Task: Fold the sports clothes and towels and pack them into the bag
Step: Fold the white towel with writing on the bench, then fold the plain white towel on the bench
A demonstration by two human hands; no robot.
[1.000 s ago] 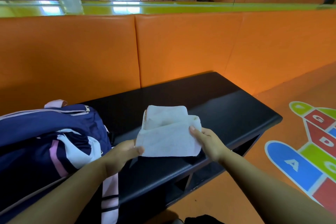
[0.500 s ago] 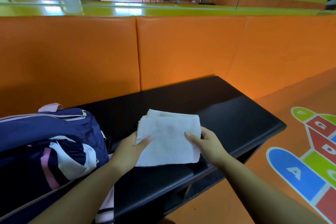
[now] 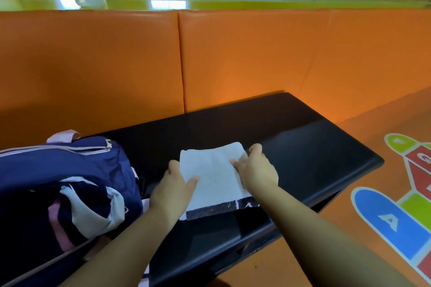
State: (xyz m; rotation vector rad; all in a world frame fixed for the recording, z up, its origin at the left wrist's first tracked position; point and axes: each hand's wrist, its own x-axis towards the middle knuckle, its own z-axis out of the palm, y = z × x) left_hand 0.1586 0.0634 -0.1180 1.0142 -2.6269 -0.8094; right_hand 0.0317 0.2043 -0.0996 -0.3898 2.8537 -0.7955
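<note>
A folded white towel [image 3: 213, 177] with a dark band along its near edge lies flat on the black bench [image 3: 303, 154]. My left hand [image 3: 173, 190] holds its left edge, thumb on top and a finger round the far corner. My right hand [image 3: 256, 170] grips the right edge, thumb on the towel's top. To the left stands an open navy bag [image 3: 70, 170] with pink trim. Navy, white and pink clothes [image 3: 88, 207] lie inside its opening.
An orange padded wall [image 3: 233, 58] rises right behind the bench. The bench ends at the right, where the orange floor carries a coloured hopscotch print [image 3: 396, 212]. A pink-and-white strap [image 3: 144, 272] hangs off the bench's front edge below the bag.
The towel was held up loosely folded a second ago. Now it lies flat on the bench, with both hands at its side edges and a dark band showing at its near edge.
</note>
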